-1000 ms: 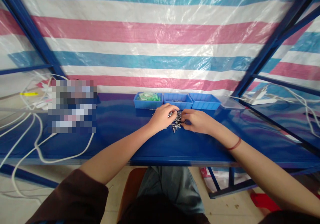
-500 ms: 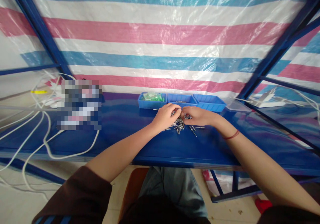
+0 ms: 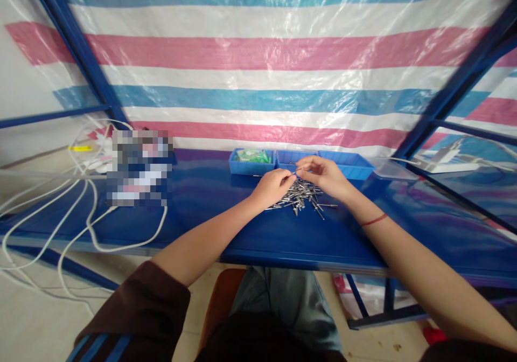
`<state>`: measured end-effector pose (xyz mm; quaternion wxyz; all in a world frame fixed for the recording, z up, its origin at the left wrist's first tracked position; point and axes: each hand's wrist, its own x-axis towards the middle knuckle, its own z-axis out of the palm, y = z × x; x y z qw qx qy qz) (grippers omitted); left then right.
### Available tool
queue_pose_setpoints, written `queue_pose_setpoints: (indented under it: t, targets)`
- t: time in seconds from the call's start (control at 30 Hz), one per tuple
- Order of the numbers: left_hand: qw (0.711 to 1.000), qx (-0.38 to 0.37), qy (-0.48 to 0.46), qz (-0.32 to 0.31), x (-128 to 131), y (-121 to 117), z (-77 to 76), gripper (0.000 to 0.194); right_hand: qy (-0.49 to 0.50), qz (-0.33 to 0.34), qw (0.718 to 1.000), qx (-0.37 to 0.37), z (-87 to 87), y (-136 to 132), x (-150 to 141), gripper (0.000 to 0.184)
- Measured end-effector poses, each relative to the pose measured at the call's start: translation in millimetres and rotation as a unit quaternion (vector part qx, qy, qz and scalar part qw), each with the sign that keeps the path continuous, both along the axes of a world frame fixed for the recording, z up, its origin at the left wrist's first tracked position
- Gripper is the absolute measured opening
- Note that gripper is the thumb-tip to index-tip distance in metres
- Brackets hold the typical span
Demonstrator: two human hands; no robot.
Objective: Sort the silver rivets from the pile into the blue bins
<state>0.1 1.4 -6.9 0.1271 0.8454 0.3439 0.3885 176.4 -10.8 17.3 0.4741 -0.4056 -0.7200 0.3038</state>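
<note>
Much looks left from here, with most metal pins (image 3: 302,196) heaped loose mid-counter (image 3: 202,206) and a few seemingly in the middle blue tray (image 3: 281,161), while the left hand (image 3: 273,186) and right hand (image 3: 326,176) curl fingertip to fingertip above, perhaps pinching one pin, I can't tell.

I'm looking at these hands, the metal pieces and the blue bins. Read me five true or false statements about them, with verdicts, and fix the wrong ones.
1. Three blue bins stand in a row beyond the metal pieces. True.
2. The green-and-white plastic material is in the right-hand bin. False: it is in the left-hand bin.
3. A reddish band is around the right wrist. True.
4. The left hand is inside a bin. False: the left hand is at the left part of the pile.
5. The right hand is close to the left hand. True.
</note>
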Motion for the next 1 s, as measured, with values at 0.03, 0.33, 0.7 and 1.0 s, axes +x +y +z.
queue_pose_setpoints:
  t: [0.03,0.33,0.7,1.0]
  targets:
    - [1.0,-0.005,-0.012,-0.005,0.4,-0.8,-0.1,0.022,0.013,0.001,1.0,-0.008,0.2,-1.0,-0.4,0.036]
    - [0.997,-0.013,-0.064,-0.043,0.7,-3.1,2.3,0.017,0.042,0.01,0.998,-0.047,5.7,-8.8,-0.9,0.045]
    - [0.988,-0.05,-0.141,-0.031,3.0,-2.3,3.1,0.011,0.08,-0.051,0.995,-0.038,-2.5,-8.8,-11.9,0.033]
    - [0.988,-0.068,-0.136,-0.038,3.8,-0.4,0.7,0.013,-0.094,-0.052,0.982,0.152,9.1,-22.4,-14.5,0.019]
